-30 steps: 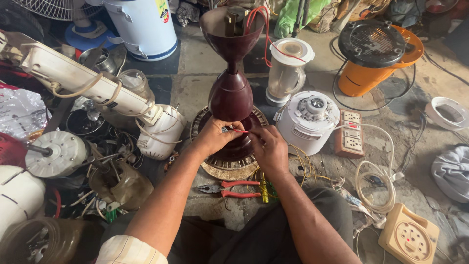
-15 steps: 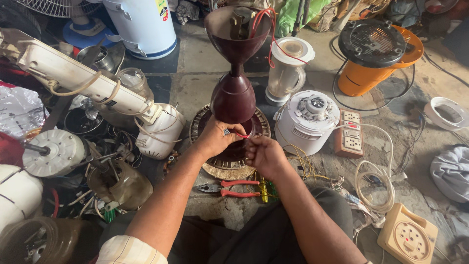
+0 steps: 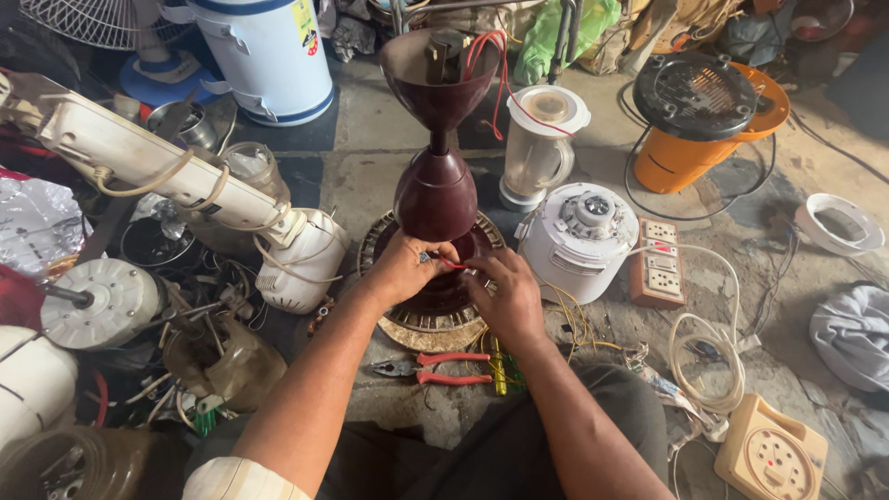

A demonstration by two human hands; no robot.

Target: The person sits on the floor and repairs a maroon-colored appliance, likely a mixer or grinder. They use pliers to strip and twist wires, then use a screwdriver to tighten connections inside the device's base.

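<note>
A maroon ceiling-fan motor (image 3: 435,194) stands upright on the floor, its round winding base (image 3: 428,324) at the bottom and its cup canopy with red wires (image 3: 486,60) on top. My left hand (image 3: 404,268) rests against the lower motor body and pinches a thin red wire (image 3: 451,265). My right hand (image 3: 505,296) grips the same wire from the right, close to the base. Both hands nearly touch.
Red-handled pliers (image 3: 435,368) and a green screwdriver (image 3: 500,366) lie in front of the base. A white mixer base (image 3: 579,241), a blender jar (image 3: 542,143), a power strip (image 3: 659,262), an orange heater (image 3: 704,116) and a white stand-fan body (image 3: 185,190) crowd around.
My right hand has drawn slightly back toward me from the motor body, and both hands have shifted a little on the red wire. The fan motor has not moved.
</note>
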